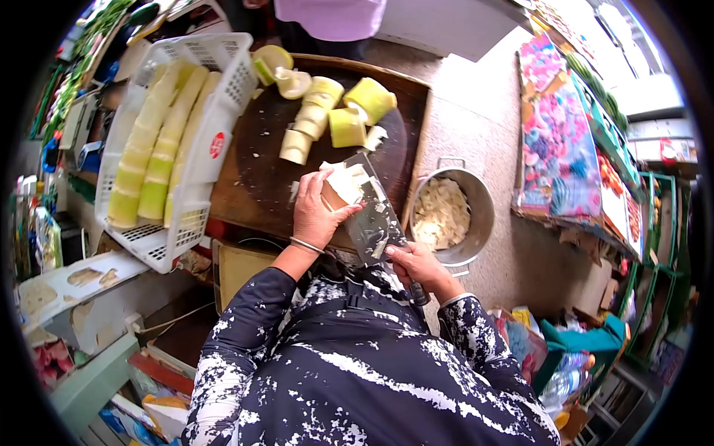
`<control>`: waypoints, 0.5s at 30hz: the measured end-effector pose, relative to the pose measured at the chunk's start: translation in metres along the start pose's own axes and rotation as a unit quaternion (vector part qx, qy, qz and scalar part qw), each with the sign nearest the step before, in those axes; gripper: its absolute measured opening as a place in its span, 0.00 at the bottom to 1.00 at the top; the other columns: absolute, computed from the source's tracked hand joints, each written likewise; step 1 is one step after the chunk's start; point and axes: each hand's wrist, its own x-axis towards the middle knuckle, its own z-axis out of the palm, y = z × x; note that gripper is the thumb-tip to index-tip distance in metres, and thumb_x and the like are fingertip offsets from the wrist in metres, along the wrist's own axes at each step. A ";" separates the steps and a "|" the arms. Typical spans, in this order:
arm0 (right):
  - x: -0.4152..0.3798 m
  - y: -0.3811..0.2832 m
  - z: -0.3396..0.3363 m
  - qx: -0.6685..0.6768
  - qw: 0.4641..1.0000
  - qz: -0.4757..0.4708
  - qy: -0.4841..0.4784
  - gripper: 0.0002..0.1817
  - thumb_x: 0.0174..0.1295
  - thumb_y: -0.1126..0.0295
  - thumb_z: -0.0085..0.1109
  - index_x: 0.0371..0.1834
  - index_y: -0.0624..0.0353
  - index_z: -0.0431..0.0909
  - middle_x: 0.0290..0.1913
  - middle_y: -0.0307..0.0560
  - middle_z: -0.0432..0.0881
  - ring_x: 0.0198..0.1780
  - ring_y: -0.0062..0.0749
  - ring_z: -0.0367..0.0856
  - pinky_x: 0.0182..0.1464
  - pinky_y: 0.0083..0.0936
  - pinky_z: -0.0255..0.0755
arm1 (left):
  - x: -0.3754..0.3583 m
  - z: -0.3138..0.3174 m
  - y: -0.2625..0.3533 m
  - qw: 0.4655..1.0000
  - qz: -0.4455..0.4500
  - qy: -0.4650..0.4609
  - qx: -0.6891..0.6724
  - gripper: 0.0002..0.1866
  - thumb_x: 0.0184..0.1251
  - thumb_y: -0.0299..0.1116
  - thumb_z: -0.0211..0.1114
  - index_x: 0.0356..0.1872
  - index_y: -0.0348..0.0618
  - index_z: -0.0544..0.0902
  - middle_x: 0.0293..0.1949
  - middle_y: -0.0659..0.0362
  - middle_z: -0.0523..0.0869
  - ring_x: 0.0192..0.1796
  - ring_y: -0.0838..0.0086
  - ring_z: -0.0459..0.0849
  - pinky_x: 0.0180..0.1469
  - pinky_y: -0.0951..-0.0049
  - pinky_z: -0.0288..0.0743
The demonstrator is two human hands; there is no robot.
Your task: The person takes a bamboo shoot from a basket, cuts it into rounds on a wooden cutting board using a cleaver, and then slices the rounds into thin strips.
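While the left hand (316, 212) pins a pale chunk (343, 186) on the round dark wooden chopping board (253, 178), fingers pressed together, the right hand (418, 266) grips a broad steel cleaver (372, 215); beside the board, a metal pot (480, 204) holds many slices, with cut yellow-green sections (335, 111) and whole stalks in a white plastic basket (223, 82) waiting.

place: mkt veg stall | produce crates (606, 126) | chopping board (253, 178) | bamboo shoots basket (223, 82)

The person wears a dark navy jacket (349, 364) mottled with white, paint-like splashes, its long sleeves reaching both wrists. A thin silver bangle (305, 244) rings the left wrist, at 11 o'clock from the jacket's chest.
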 end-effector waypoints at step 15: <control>-0.080 0.122 -0.127 -0.050 0.910 -0.005 0.411 0.16 0.64 0.60 0.53 0.26 0.60 0.70 0.17 0.44 0.73 0.16 0.34 0.74 0.22 0.33 0.71 | 0.038 0.092 0.082 0.973 0.137 -0.090 -0.162 0.12 0.55 0.30 0.67 0.42 0.42 0.84 0.53 0.51 0.79 0.52 0.65 0.80 0.51 0.70 0.75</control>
